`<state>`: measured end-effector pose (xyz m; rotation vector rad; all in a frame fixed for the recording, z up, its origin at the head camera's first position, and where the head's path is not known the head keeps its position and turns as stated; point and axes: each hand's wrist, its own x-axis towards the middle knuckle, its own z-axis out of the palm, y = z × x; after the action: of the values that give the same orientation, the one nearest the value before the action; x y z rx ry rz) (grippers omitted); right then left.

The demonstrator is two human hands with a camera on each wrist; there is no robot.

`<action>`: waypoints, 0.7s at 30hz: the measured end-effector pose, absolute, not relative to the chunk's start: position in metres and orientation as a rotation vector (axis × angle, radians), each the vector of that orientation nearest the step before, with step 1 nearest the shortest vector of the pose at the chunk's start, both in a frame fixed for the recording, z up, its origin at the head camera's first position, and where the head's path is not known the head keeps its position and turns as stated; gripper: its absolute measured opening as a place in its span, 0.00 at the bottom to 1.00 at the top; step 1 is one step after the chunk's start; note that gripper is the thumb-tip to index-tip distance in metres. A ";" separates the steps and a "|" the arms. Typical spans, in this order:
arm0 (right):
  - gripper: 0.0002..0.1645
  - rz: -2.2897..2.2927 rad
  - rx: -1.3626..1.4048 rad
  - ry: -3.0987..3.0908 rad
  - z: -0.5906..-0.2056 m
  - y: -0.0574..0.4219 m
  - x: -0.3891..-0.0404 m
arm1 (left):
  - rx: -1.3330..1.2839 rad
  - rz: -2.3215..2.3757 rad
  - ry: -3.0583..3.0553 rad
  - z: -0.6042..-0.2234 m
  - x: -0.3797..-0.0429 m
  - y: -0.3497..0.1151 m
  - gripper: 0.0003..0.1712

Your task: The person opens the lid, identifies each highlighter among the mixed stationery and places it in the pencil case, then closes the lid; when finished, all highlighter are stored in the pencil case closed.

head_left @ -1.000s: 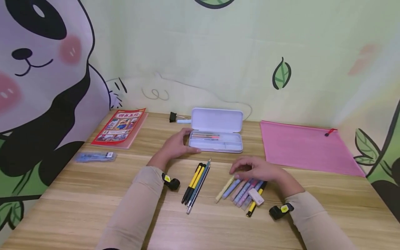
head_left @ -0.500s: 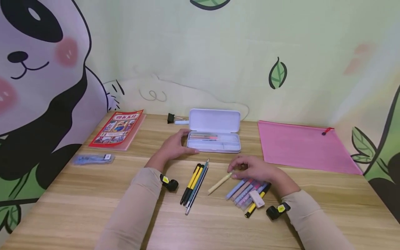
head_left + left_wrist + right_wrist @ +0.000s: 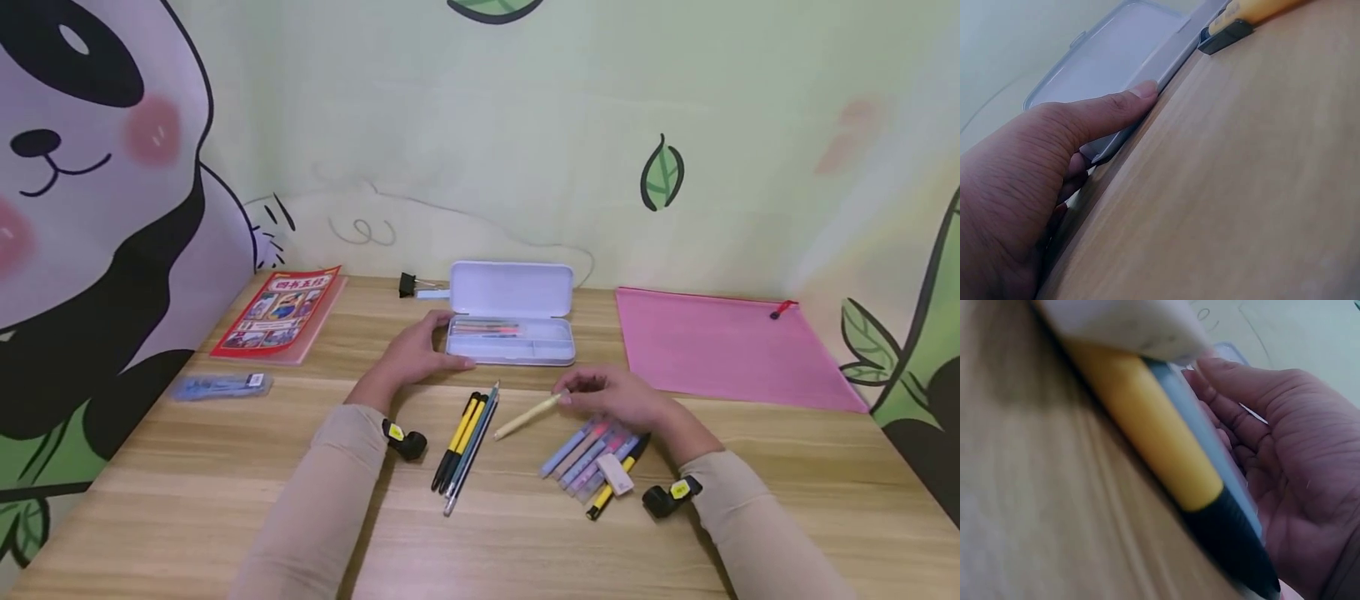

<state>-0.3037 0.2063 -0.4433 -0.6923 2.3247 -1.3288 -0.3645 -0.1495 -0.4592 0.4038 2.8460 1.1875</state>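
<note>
Right hand [image 3: 618, 398] pinches end of pale pen [image 3: 527, 417], thumb against finger; left hand [image 3: 408, 358] grips case [image 3: 512, 288] at left end, thumb along front. Pen slants between markers [image 3: 588, 461] and pencils [image 3: 472, 442]. Looks like pick-up step; next move likely needs firm pinch, case steadied.

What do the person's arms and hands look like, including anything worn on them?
The left sleeve and right sleeve are long, plain and beige. A small black device with a yellow marking sits at each wrist: left device, right device. The left hand and right hand wear no gloves.
</note>
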 end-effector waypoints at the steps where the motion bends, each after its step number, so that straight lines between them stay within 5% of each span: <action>1: 0.13 -1.350 -0.668 2.319 -0.443 0.207 -0.304 | 0.403 1.190 2.842 -0.460 -0.364 -0.149 0.63; 21: 0.20 -1.754 -0.529 2.166 -0.447 0.211 -0.312 | 0.401 1.195 2.848 -0.459 -0.368 -0.149 0.63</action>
<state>-0.3120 0.2114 -0.4466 -0.5287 2.1656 -1.7537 -0.3680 -0.1494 -0.4591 0.4013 2.8484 1.1947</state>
